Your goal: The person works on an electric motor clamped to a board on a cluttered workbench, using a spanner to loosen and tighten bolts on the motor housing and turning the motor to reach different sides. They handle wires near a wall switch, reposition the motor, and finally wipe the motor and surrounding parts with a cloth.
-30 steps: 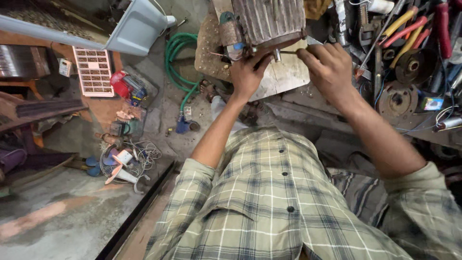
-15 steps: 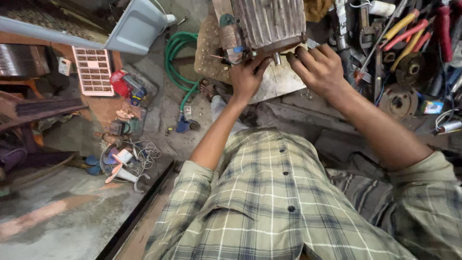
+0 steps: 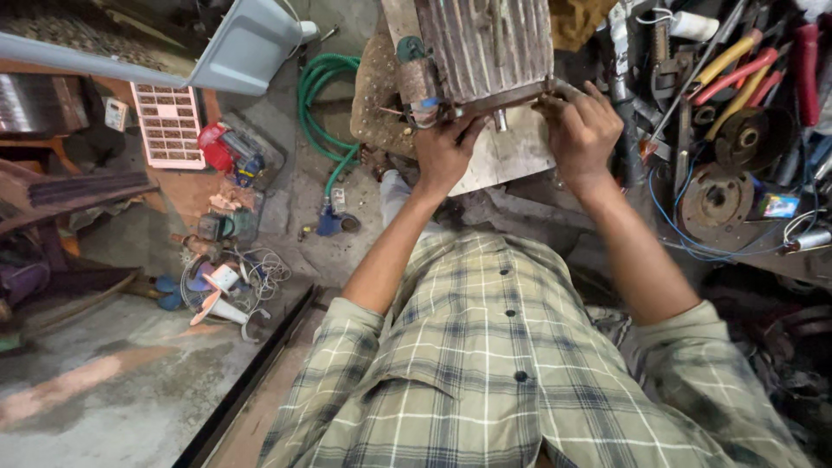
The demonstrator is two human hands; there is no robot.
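Both hands at near edge of ribbed grey metal motor housing (image 3: 485, 48), set on pale worn board (image 3: 511, 156).

Left hand (image 3: 444, 152) cupped under housing edge, touching; right hand (image 3: 579, 130) pinching right corner. Cluttered red- and yellow-handled tools (image 3: 737, 74) close at right; green coiled hose (image 3: 321, 104) left; open floor below left.

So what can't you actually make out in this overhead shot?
- Ribbed metal motor: top cut off by the frame edge, head view.
- Right hand: fingertips curl under the motor's edge, hiding anything held.
- Left hand: palm hidden, only its back shows.
- Tool pile: jumbled, small pieces unclear.
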